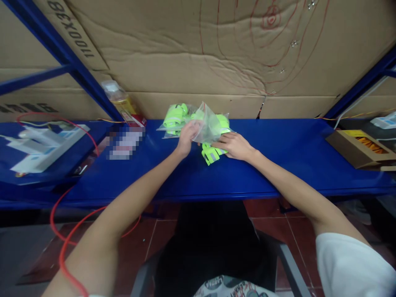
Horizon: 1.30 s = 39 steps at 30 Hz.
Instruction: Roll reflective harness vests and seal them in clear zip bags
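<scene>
One clear bag (pixel 208 123) is the thing in hand. It is held up off the bench (pixel 278 165) near the middle of the back edge. I think it is empty, though the plastic glares and I cannot be sure. Just below it, a loose neon band (pixel 210 156) with grey stripes lies flat on the blue top. Behind it and to the left sit sealed packs (pixel 175 117), each with neon bands folded inside. More green shows through the bag on its right side.

My left hand (pixel 187 138) comes in from the lower left with the wrist raised. Its fingers are curled, pinching the bag's left edge against the thumb. My right hand (pixel 235 145) lies palm down with the fingers straight and close together. It rests on the right end of the band, just under the bag's lower corner. Both forearms are bare and stretched well forward, and a white sleeve (pixel 349 264) shows at the lower right.

Left of the packs, a bottle (pixel 120 99) of yellow liquid leans by a blue upright (pixel 68 62). Creased cardboard (pixel 185 62) closes off the back. An open box (pixel 355 148) holding something orange sits at the far right end of the bench. White cartons (pixel 40 144) lie on the shelf to the left. From there a red cable (pixel 68 239) loops down to the floor beneath my left arm.
</scene>
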Available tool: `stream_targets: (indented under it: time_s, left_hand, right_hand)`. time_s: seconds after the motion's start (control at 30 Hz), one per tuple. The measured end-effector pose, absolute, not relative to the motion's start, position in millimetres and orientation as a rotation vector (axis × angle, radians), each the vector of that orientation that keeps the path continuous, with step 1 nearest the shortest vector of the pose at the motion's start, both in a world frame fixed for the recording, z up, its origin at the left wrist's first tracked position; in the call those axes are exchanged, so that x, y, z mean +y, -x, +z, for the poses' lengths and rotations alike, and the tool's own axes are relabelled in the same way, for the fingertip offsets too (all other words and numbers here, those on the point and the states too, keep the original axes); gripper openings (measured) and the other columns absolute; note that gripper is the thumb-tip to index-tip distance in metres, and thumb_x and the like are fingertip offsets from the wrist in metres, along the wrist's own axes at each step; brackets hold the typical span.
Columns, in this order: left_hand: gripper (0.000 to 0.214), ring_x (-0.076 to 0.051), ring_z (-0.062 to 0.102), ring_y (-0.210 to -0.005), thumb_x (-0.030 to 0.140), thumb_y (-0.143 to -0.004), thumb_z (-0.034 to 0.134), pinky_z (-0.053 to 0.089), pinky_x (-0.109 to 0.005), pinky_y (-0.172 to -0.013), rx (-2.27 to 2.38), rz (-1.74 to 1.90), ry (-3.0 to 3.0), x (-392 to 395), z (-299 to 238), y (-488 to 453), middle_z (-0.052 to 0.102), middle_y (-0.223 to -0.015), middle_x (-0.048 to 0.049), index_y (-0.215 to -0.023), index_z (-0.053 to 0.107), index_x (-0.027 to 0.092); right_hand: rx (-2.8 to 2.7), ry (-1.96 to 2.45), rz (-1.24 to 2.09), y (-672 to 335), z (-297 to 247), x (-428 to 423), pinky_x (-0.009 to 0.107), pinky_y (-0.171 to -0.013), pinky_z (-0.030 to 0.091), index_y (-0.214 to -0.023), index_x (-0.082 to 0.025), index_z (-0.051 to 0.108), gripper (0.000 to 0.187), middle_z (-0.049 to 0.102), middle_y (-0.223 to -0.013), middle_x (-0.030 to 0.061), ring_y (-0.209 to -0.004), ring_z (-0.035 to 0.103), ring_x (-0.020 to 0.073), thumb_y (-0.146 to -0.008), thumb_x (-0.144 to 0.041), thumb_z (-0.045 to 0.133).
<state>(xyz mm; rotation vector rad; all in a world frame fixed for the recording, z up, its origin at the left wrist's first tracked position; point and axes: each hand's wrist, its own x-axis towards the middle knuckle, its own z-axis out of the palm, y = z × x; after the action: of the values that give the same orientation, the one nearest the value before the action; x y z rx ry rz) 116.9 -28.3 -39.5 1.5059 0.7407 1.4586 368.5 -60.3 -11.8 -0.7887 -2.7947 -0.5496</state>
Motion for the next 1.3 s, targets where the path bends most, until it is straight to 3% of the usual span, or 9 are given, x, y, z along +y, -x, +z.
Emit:
stream_targets:
  time_s: [0.07,0.17,0.33,0.4,0.5,0.67,0.8,1.0,1.3]
  left_hand:
    - [0.045,-0.012,0.056,-0.045,0.063,-0.079,0.086,0.048,-0.025,-0.041,0.787,1.436,-1.510,-28,-38,-117,0.065,-0.064,0.0007,-0.091,0.077,0.021]
    - [0.039,-0.011,0.053,-0.044,0.058,-0.083,0.083,0.046,-0.023,-0.039,0.911,1.527,-1.386,-24,-36,-116,0.064,-0.063,0.0008,-0.082,0.075,0.020]
    - [0.038,-0.014,0.066,-0.068,0.057,-0.103,0.066,0.059,-0.026,-0.061,1.175,2.082,-1.574,-15,-28,-94,0.066,-0.089,-0.0046,-0.109,0.078,0.022]
    - [0.038,-0.023,0.071,-0.105,0.052,-0.105,0.066,0.064,-0.038,-0.092,1.244,2.217,-1.900,-14,-27,-85,0.065,-0.117,-0.0127,-0.122,0.079,0.021]
    - [0.043,-0.028,0.067,-0.118,0.047,-0.111,0.056,0.059,-0.047,-0.109,1.249,2.077,-2.289,-16,-32,-87,0.061,-0.122,-0.0151,-0.139,0.075,0.021]
    - [0.039,-0.018,0.069,-0.087,0.041,-0.111,0.056,0.062,-0.032,-0.082,1.167,1.770,-2.438,-23,-44,-109,0.071,-0.105,-0.0075,-0.145,0.066,0.026]
    - [0.015,-0.014,0.069,-0.078,0.033,-0.104,0.067,0.058,-0.021,-0.063,1.116,1.780,-2.279,-31,-40,-116,0.074,-0.097,-0.0034,-0.115,0.070,0.023]
    - [0.010,-0.009,0.069,-0.072,0.028,-0.100,0.072,0.061,-0.019,-0.061,1.046,1.853,-2.267,-52,-28,-125,0.071,-0.104,-0.0048,-0.101,0.076,0.019]
    - [0.008,-0.021,0.072,-0.090,0.032,-0.100,0.076,0.062,-0.037,-0.084,0.917,1.898,-2.537,-58,-30,-134,0.074,-0.096,-0.0053,-0.098,0.076,0.024]
  right_hand:
    - [-2.800,0.817,-0.539,-372,-11,-60,0.038,-0.079,0.042,-0.145,-0.024,0.073,0.052,0.081,-0.108,0.0108,-0.093,0.066,0.0268,-0.097,-0.012,0.058]
    - [-2.751,0.843,-0.448,-379,-9,-60,0.039,-0.083,0.047,-0.145,-0.027,0.074,0.058,0.082,-0.118,0.0099,-0.099,0.071,0.0275,-0.091,-0.010,0.062]
    - [-2.413,0.858,-0.154,-384,-9,-64,0.041,-0.094,0.055,-0.138,-0.027,0.077,0.059,0.066,-0.163,0.0082,-0.120,0.076,0.0299,-0.082,-0.010,0.066]
    - [-2.231,0.825,0.061,-379,-11,-66,0.039,-0.096,0.056,-0.133,-0.022,0.080,0.047,0.075,-0.150,0.0099,-0.121,0.076,0.0305,-0.086,-0.022,0.071]
    - [-2.143,0.804,0.397,-366,-12,-72,0.036,-0.093,0.056,-0.117,-0.018,0.083,0.037,0.085,-0.117,0.0074,-0.105,0.077,0.0278,-0.087,-0.041,0.079]
    - [-2.388,0.867,0.453,-348,1,-87,0.033,-0.083,0.049,-0.102,-0.022,0.082,0.022,0.083,-0.100,0.0051,-0.093,0.073,0.0247,-0.085,-0.036,0.078]
    - [-2.346,1.147,0.381,-350,12,-91,0.031,-0.075,0.042,-0.098,-0.021,0.081,0.021,0.080,-0.094,0.0044,-0.085,0.069,0.0224,-0.083,-0.036,0.078]
    - [-2.246,1.595,0.155,-367,14,-80,0.035,-0.066,0.040,-0.099,-0.021,0.083,0.022,0.081,-0.088,0.0092,-0.078,0.073,0.0286,-0.080,-0.032,0.077]
    - [-2.119,1.629,0.122,-362,8,-82,0.038,-0.065,0.049,-0.100,-0.022,0.086,0.024,0.083,-0.089,0.0131,-0.075,0.076,0.0317,-0.077,-0.029,0.080]
